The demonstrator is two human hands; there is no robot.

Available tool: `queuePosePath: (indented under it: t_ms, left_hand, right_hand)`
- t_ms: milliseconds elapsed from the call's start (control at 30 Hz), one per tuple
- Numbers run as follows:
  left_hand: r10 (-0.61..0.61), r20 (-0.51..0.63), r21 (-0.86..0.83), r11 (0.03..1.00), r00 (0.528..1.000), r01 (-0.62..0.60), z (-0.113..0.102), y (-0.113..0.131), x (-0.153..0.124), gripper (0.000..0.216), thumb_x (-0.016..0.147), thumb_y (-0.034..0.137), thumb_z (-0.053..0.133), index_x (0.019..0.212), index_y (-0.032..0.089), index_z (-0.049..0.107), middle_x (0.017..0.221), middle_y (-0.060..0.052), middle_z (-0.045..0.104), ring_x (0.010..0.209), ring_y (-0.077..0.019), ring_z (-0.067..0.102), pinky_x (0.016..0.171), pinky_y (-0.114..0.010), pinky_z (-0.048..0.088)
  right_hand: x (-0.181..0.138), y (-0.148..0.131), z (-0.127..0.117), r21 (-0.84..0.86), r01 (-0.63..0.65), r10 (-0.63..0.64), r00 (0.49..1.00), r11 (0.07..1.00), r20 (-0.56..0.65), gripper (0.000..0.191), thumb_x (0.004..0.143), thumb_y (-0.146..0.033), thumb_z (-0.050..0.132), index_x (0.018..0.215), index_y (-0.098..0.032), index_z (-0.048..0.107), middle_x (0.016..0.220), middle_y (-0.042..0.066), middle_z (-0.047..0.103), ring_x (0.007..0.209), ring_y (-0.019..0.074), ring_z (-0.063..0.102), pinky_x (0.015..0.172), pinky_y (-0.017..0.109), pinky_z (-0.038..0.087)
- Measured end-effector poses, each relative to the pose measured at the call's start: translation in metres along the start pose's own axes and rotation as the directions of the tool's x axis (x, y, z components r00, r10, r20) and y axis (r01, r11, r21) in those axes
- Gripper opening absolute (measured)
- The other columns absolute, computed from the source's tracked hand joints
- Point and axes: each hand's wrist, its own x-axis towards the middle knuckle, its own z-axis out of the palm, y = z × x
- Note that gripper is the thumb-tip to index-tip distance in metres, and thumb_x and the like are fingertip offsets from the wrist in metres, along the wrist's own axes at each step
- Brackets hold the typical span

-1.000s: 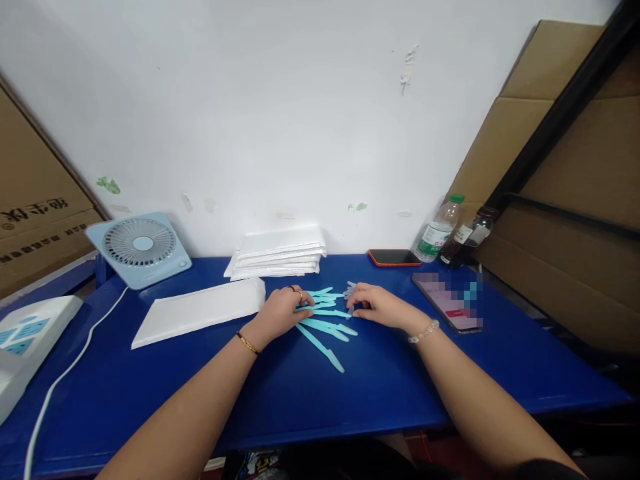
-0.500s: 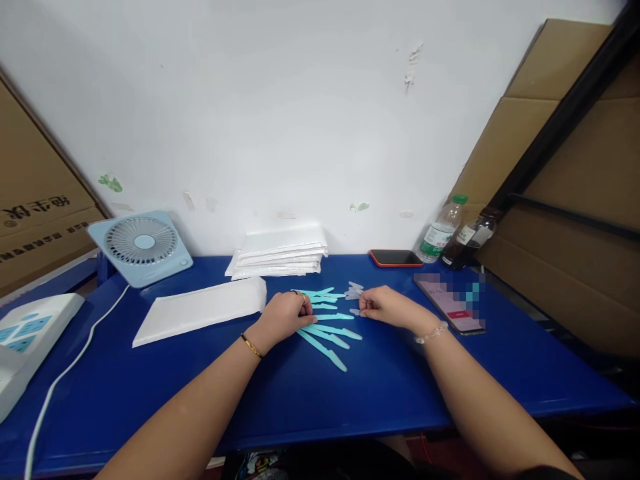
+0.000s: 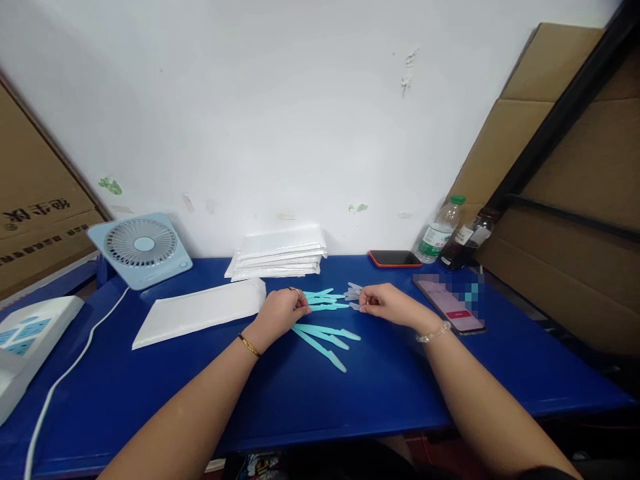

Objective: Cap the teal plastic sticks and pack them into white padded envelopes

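Several thin turquoise plastic sticks [image 3: 325, 337] lie fanned out on the blue table [image 3: 390, 387]. My left hand [image 3: 280, 311] is closed, pinching the handle end of one turquoise stick [image 3: 327, 307] held level above the table. My right hand [image 3: 387, 304] is closed in a pinch on a small clear plastic cap [image 3: 355, 306] right at that stick's tip. A few more clear caps [image 3: 353, 291] lie just behind, between my hands.
A flat white padded envelope [image 3: 200, 311] lies left of my hands, with a stack of them [image 3: 280, 252] at the wall. A small blue fan [image 3: 140, 245], a white device [image 3: 25, 333], two phones [image 3: 395, 257] [image 3: 450, 304] and two bottles [image 3: 440, 230] stand around.
My left hand has lifted one turquoise stick from the pile. My right hand has picked up a clear cap and brought it to the stick's tip.
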Motion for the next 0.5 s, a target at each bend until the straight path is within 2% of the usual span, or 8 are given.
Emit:
queuePosePath:
  t_ms: [200, 300, 500]
  left_hand:
    - [0.011, -0.040, 0.021, 1.000, 0.999, -0.011, -0.0069, 0.0062, -0.0015, 0.015, 0.081, 0.034, 0.060, 0.074, 0.021, 0.064, 0.075, 0.000, 0.066, 0.070, -0.0165, 0.059, 0.061, -0.027, 0.035]
    - [0.024, -0.038, 0.046, 0.999, 0.999, -0.022, -0.0063, 0.0086, -0.0012, 0.016, 0.081, 0.034, 0.060, 0.074, 0.021, 0.065, 0.076, 0.000, 0.067, 0.071, -0.0167, 0.059, 0.063, -0.027, 0.035]
    - [0.059, -0.048, 0.128, 0.990, 0.997, -0.052, -0.0078, 0.0088, -0.0022, 0.016, 0.082, 0.033, 0.059, 0.074, 0.021, 0.065, 0.079, 0.000, 0.067, 0.075, -0.0179, 0.060, 0.067, -0.030, 0.034]
  right_hand:
    - [0.0023, 0.0002, 0.0000, -0.225, 0.084, -0.117, 0.983, 0.971, -0.140, 0.013, 0.084, -0.031, 0.059, 0.078, -0.021, 0.065, 0.094, 0.004, 0.056, 0.087, 0.0171, 0.054, 0.079, 0.031, 0.041]
    - [0.0029, -0.0027, 0.0010, -0.295, 0.085, -0.129, 0.983, 0.952, -0.133, 0.012, 0.082, -0.032, 0.062, 0.078, -0.022, 0.065, 0.096, 0.004, 0.055, 0.096, 0.0201, 0.051, 0.086, 0.036, 0.037]
    - [0.0026, -0.0051, 0.0002, -0.320, 0.077, -0.113, 0.989, 0.944, -0.094, 0.014, 0.082, -0.034, 0.062, 0.077, -0.022, 0.066, 0.100, 0.004, 0.056, 0.098, 0.0214, 0.049, 0.086, 0.037, 0.035]
